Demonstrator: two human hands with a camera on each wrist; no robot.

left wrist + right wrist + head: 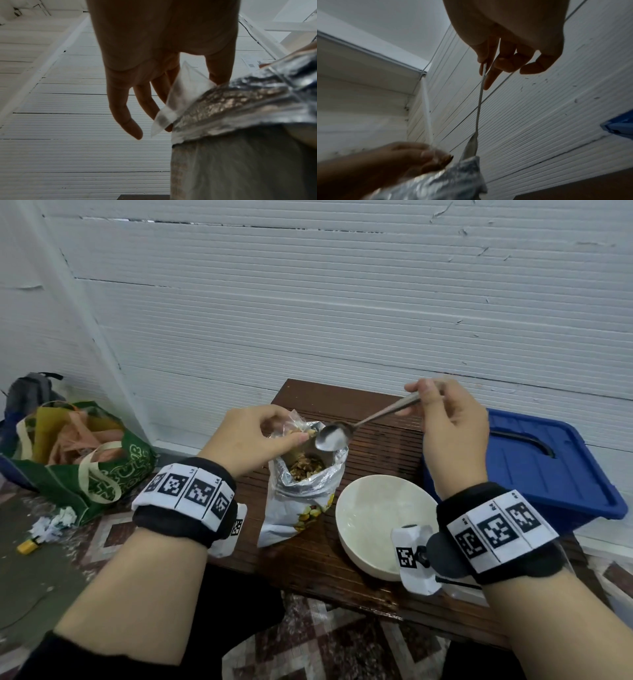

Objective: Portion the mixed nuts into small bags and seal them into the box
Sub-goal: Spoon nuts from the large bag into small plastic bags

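the white ribbed wall [342,302] fills the back. a dark slatted bench [376,446] stands against it, with a blue box [548,467], lid on, just beside its right edge. on the floor to the left sits a green tote [85,467] stuffed with bags.

on the bench a foil nut bag [305,494] stands upright and open, nuts [306,467] showing inside. a white bowl [380,518] sits just right of it.

the left hand [250,440] pinches a small clear bag [181,94] between thumb and fingers at the foil bag's mouth. the right hand [448,426] pinches the handle of a spoon [363,422]; its bowl hangs over the foil bag's opening and looks empty.
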